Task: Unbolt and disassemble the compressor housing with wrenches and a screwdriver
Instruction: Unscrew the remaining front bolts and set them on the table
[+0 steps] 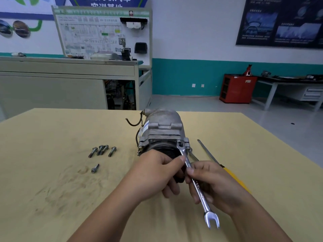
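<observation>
2 hands on compressor and wrench

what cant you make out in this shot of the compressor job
Head view:
- Whatever the wrench ring end sits on: covered by the ring.
- Compressor front face: behind the left hand.
- Screwdriver handle: mostly behind the right hand.
- Wall poster text: too blurred.
</observation>
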